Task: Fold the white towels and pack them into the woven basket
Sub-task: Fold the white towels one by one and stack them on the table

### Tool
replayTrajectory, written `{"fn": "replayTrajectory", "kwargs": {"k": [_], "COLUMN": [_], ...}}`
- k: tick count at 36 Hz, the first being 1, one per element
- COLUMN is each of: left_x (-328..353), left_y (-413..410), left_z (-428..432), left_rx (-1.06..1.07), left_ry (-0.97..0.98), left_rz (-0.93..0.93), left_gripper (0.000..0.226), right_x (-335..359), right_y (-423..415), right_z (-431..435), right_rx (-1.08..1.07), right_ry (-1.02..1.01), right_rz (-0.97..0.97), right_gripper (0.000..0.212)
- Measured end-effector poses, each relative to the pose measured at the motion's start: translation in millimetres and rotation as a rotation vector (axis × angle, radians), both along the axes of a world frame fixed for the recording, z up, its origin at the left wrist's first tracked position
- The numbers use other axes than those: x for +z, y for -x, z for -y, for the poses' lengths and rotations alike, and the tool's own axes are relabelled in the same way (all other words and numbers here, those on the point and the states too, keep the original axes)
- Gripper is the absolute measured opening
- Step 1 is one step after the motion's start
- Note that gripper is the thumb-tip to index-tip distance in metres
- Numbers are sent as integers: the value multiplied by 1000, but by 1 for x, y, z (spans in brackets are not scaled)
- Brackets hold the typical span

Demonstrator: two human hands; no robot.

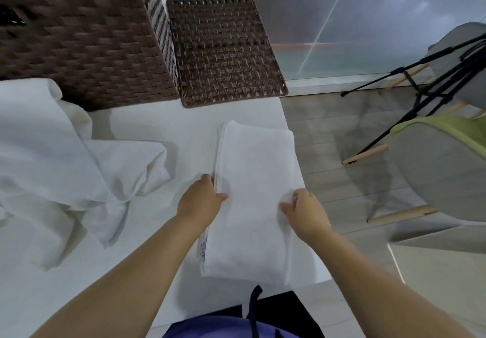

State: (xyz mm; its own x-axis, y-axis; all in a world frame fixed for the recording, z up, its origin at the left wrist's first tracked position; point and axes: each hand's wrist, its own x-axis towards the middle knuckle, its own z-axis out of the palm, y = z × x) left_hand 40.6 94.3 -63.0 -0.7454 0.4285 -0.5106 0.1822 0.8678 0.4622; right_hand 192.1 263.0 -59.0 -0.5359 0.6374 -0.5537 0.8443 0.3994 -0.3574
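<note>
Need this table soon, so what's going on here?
A person is folding a long white towel near the right edge of the table. The left hand grips its left edge and the right hand pinches its right edge. More white towels lie crumpled to the left. The woven basket stands at the back, a flat woven lid beside it.

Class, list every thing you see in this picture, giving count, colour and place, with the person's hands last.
folded towel: one, white, table's right side, near edge
loose towels: count unclear, white, heaped at table's left
woven basket: one, brown, table's far left
flat woven panel: one, brown, lying right of the basket
table: one, white, beneath all these
chairs: two, grey, floor at right
tripod: one, black, beside the chairs
left hand: grips the folded towel's left edge
right hand: pinches the towel's top layer
</note>
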Motion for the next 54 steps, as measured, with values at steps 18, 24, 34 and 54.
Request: {"fn": "replayTrajectory", "kwargs": {"k": [18,24,34,54], "left_x": [36,66,96,50], "left_y": [-30,-38,-35,-19], "left_z": [20,24,23,33], "left_rx": [409,279,26,146], "left_ry": [-528,-563,-431,-255], "left_rz": [182,71,-409,-86], "left_gripper": [34,51,25,43], "right_x": [34,62,100,57], "right_y": [-19,-20,-7,0], "right_z": [-25,-36,-48,-47], "right_rx": [-204,6,279,59], "right_ry": [395,397,85,189], "right_rz": [-483,-514,-607,-228], "right_gripper": [48,59,33,65]}}
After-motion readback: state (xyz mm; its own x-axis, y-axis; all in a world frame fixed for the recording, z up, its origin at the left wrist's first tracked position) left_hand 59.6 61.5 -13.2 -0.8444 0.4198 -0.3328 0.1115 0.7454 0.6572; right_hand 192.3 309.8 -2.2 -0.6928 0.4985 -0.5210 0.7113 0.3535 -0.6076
